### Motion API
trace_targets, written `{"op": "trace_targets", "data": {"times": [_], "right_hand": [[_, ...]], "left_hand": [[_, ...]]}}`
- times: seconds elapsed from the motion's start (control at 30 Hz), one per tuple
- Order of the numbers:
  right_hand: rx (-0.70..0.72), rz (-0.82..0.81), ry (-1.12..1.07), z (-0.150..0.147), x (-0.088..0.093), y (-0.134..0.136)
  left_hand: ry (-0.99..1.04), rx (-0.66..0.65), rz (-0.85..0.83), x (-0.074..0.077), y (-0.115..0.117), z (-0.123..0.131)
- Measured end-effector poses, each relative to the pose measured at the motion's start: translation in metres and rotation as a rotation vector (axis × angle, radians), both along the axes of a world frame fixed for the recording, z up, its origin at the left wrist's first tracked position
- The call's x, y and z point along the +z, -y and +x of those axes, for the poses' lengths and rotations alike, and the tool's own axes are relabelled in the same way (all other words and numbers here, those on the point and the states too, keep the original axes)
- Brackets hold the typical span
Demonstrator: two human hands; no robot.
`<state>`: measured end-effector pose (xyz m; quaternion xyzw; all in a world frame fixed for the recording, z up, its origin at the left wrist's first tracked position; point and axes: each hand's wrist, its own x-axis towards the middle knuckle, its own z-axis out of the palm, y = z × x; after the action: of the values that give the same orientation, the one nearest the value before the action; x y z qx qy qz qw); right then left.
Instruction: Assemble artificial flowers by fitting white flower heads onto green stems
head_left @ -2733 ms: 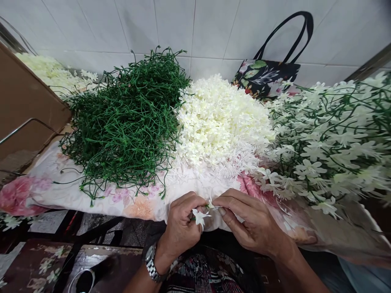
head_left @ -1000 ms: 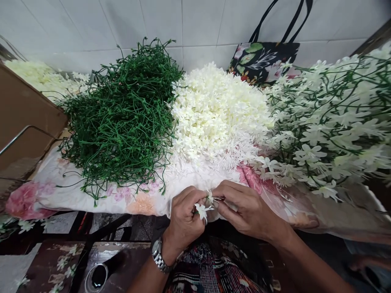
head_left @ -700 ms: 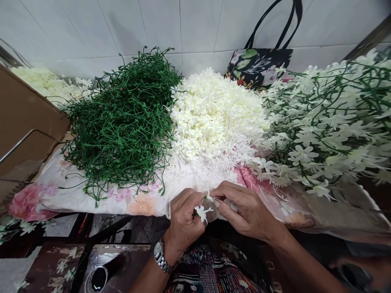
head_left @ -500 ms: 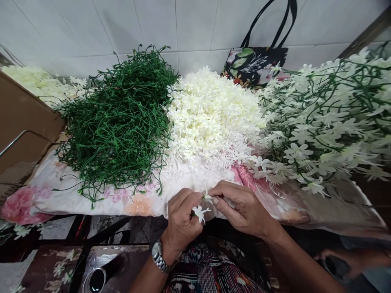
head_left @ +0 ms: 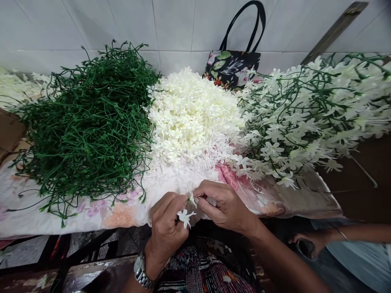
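My left hand, with a silver watch at its wrist, is closed around a flower stem, mostly hidden in its fingers. One white flower sticks out below its thumb; a second small white flower sits between the two hands. My right hand pinches at that second flower from the right. Beyond the hands lie a heap of loose white flowers, a heap of green stems to the left, and white flowers on green stems to the right.
A floral cloth covers the work surface. A black floral bag leans on the tiled wall. At the left edge stands a brown box. Another person's hand holds a dark, round object at the lower right.
The camera view has turned to the right, so everything appears further left. My hands keep nearly the same pose around the flowers. More of the other person's arm shows.
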<state>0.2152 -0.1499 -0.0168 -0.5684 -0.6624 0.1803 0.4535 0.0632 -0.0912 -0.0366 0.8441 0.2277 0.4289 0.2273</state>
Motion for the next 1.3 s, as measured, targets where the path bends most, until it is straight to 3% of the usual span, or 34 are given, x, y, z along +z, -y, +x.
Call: {"op": "trace_targets", "data": {"times": [0.53,0.83,1.03,1.3], "right_hand": [[0.033,0.136,0.157,-0.007,-0.01,-0.007],[0.036,0.13,0.174,-0.007,-0.013,-0.006],[0.045,0.239,0.202,-0.004,-0.004,-0.003],[0.055,0.318,0.383,-0.007,0.006,0.003]], "left_hand": [[-0.07,0.003,-0.079,0.002,-0.002,0.0],[-0.093,0.025,-0.075,0.001,0.0,0.002],[-0.001,-0.037,-0.298,0.013,0.002,-0.003],[0.033,-0.004,-0.548,0.027,0.0,-0.005]]}}
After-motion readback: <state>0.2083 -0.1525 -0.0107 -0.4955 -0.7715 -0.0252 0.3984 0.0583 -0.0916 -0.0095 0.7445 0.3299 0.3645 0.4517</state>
